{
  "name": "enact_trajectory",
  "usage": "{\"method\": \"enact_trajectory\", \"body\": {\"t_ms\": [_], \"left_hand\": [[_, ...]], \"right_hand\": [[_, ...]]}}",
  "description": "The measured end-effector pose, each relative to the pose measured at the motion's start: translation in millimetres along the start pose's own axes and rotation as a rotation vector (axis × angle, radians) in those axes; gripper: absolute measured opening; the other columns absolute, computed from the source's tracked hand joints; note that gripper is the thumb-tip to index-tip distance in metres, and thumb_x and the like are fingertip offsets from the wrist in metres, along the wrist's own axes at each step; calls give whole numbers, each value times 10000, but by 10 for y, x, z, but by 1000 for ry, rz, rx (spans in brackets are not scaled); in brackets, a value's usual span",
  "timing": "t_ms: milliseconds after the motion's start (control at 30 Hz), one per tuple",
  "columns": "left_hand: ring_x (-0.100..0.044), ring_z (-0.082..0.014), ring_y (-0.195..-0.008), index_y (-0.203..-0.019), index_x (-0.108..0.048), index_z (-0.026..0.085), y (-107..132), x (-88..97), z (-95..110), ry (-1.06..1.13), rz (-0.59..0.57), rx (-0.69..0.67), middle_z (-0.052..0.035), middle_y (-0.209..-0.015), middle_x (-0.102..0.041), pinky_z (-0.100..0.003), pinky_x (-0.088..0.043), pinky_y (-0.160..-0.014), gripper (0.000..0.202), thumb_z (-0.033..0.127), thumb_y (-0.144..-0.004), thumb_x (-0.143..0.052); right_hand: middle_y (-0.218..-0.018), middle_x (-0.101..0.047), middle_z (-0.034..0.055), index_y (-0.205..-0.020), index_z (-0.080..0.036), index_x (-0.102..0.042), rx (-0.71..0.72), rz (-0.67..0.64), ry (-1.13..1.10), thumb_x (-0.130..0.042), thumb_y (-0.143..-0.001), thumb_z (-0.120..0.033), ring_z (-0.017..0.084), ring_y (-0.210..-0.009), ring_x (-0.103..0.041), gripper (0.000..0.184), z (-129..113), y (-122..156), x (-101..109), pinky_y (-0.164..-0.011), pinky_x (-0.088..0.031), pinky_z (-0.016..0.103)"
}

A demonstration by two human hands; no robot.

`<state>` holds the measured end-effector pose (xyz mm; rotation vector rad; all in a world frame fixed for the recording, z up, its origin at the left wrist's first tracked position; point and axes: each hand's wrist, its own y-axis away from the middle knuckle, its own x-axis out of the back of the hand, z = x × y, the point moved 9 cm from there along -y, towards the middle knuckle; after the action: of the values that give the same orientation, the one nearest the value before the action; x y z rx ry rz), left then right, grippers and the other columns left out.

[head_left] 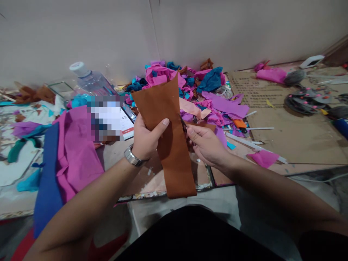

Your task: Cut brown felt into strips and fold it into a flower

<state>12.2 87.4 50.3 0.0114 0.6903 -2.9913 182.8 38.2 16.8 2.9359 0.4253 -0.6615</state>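
Observation:
A long brown strip of crepe paper or cloth point(174, 156) hangs in front of me, its lower end reaching past the table's front edge. My left hand point(149, 136) grips it from the left, thumb lying across its face and fingers behind. At the strip's right edge, my right hand point(205, 143) is closed around small dark scissors point(184, 125), whose blades are against the brown material. Most of the scissors is hidden by the fingers. Another piece of brown material shows behind the right hand.
Crumpled pink, purple and teal scraps point(160, 74) are heaped against the wall. Left stand a clear bottle point(95, 81), a phone with a lit screen point(122, 119), and folded pink point(78, 148) and blue material point(49, 174). Flattened cardboard point(299, 141) lies right, holding dark coiled items point(304, 99).

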Motion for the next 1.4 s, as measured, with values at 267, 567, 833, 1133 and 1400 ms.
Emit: {"method": "enact_trajectory", "body": {"t_ms": [267,567,833,1133,1400], "left_hand": [[-708,-236,-1043,-1200,-624,227,3,16,-18,-4,0,-7,-72,-1174,-712,-390,-606,-937,585,477,-745,-894],[-716,-225,-1022,-1193,-629,210,11,5,5,-14,-1,-22,-80,-1171,-718,-369,-605,-922,603,500,-737,-896],[-728,-209,-966,-1160,-642,190,10,-21,95,-68,-10,-55,-75,-1110,-742,-326,-623,-841,576,504,-744,-887],[-724,-228,-1051,-1195,-657,197,73,-54,-18,-53,-35,-9,-84,-1183,-733,-347,-620,-920,530,480,-792,-853],[-712,-245,-1112,-1229,-666,218,111,-56,-72,-7,-26,39,-83,-1231,-715,-373,-617,-974,536,495,-804,-837]], "right_hand": [[-810,-665,-19,-880,-224,-731,-10,7,-50,-763,-896,-508,115,-708,-596,287,2,-2,14,-694,-521,274],[-864,-725,9,-918,-229,-770,-39,24,-101,-799,-867,-498,151,-780,-653,276,37,6,21,-752,-543,299],[-964,-774,-7,-1030,-268,-798,8,-5,-142,-791,-878,-491,140,-842,-677,269,7,-10,-9,-830,-556,273],[-986,-790,15,-1017,-268,-788,33,13,-157,-804,-846,-534,207,-1015,-707,317,-35,-15,-48,-926,-570,360],[-1037,-803,34,-1009,-240,-774,9,-11,-209,-793,-861,-510,243,-1155,-701,309,22,-37,-83,-1001,-586,420]]}}
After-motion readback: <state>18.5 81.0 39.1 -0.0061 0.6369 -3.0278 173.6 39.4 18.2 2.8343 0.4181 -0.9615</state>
